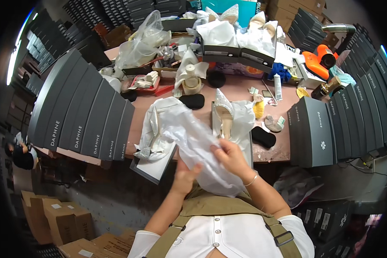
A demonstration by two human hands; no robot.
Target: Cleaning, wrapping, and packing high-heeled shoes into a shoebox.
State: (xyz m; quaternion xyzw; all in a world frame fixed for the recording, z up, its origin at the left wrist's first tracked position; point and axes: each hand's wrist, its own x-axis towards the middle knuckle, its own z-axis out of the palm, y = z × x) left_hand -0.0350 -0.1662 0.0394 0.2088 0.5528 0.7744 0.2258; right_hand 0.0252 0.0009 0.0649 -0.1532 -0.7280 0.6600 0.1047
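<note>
Both my hands hold a crumpled sheet of white tissue paper (pixel 193 142) over the table's near edge. My left hand (pixel 185 175) grips it from below, and my right hand (pixel 231 158) pinches its right side. Behind the paper an open shoe box (pixel 250 142) holds a silver pointed high-heeled shoe (pixel 223 112) on white wrapping. Left of it a box lid (pixel 152 165) carries a second silver shoe (pixel 152 139) on white paper.
Rows of dark grey shoe boxes stand on the left (pixel 86 114) and right (pixel 314 131). The pink table (pixel 236 90) carries tape rolls (pixel 191 81), black pads (pixel 263 136), a plastic bag (pixel 142 41) and more open boxes (pixel 236 53). Cardboard cartons (pixel 60 219) sit on the floor.
</note>
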